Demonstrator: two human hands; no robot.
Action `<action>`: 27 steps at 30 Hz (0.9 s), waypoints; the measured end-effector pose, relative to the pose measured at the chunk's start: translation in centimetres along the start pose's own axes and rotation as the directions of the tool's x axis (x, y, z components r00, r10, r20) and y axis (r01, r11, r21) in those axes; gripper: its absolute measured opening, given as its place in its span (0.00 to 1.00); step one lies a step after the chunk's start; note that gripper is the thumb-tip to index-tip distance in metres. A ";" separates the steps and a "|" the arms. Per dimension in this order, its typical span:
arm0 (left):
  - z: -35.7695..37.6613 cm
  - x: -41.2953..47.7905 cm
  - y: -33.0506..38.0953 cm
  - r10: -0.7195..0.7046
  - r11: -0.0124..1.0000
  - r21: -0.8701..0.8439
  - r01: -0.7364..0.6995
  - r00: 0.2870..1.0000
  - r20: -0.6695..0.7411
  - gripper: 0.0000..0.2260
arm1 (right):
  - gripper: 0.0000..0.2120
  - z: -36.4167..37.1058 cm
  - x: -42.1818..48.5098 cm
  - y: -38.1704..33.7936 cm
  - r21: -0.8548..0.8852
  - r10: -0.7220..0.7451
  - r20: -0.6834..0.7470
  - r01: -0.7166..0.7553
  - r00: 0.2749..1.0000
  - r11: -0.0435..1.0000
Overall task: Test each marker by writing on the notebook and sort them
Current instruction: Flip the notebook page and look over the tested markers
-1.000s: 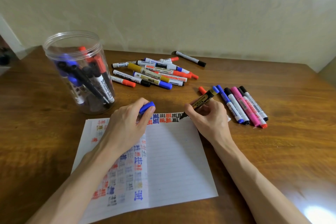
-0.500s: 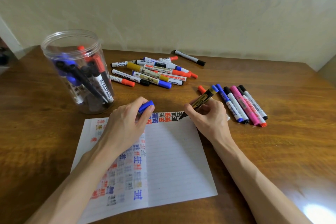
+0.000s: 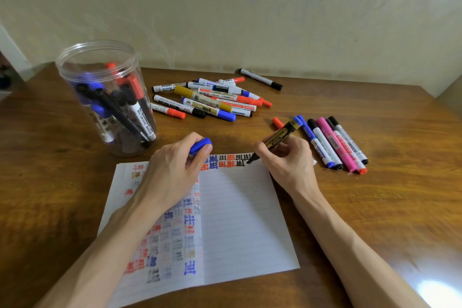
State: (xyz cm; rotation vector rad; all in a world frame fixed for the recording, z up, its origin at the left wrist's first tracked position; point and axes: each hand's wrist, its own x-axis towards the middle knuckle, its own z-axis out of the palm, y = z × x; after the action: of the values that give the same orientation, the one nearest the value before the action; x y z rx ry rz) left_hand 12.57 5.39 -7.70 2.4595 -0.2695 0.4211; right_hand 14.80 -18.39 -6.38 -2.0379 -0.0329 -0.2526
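Seen from the head camera, a person sits at a wooden table with a lined notebook lying open in front of them. The right hand grips a black marker with a gold label, fingers curled round its barrel, and the dark tip is pressed to the top edge of the right-hand page, at the end of a row of blue, red and black test marks. The left hand rests on the notebook's left page and pinches a blue cap between thumb and fingers. More marks in faded colours cover the left page.

To the right of the writing hand, a row of markers lies side by side, blue, black, pink and red among them. A red marker shows just behind the hand. Farther back, a loose pile of markers is spread on the table, with one black-capped marker apart near the wall. At left a clear plastic jar stands upright, holding several markers.
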 end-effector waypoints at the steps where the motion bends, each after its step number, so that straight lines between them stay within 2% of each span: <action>1: 0.0 0.0 0.0 0.002 1.000 0.003 -0.002 1.000 -0.002 0.12 | 0.07 0.0 0.0 -0.1 -0.005 -0.001 0.006 0.001 1.000 1.000; 5: -0.1 0.0 0.0 -0.002 1.000 0.001 0.002 1.000 0.003 0.12 | 0.06 0.2 -0.2 -0.2 -0.057 -0.028 0.020 0.029 0.999 0.998; 8: -0.1 0.0 0.0 -0.006 1.000 -0.002 0.006 1.000 0.007 0.12 | 0.08 0.2 -0.2 0.1 -0.079 -0.024 -0.022 0.022 0.999 0.997; 18: -0.1 0.0 0.1 -0.003 1.000 -0.005 0.003 1.000 0.006 0.13 | 0.08 -0.1 0.0 0.1 -0.002 0.002 -0.031 -0.002 1.000 1.000; 27: -0.1 0.0 0.1 -0.002 1.000 -0.010 0.002 1.000 0.010 0.12 | 0.08 0.0 0.0 -0.1 -0.014 0.020 -0.005 -0.020 1.000 1.000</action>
State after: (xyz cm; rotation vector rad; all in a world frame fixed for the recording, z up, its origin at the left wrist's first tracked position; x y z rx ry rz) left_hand 12.51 5.39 -7.53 2.4526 -0.2723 0.4064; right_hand 14.76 -18.28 -6.28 -2.0502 -0.0074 -0.2458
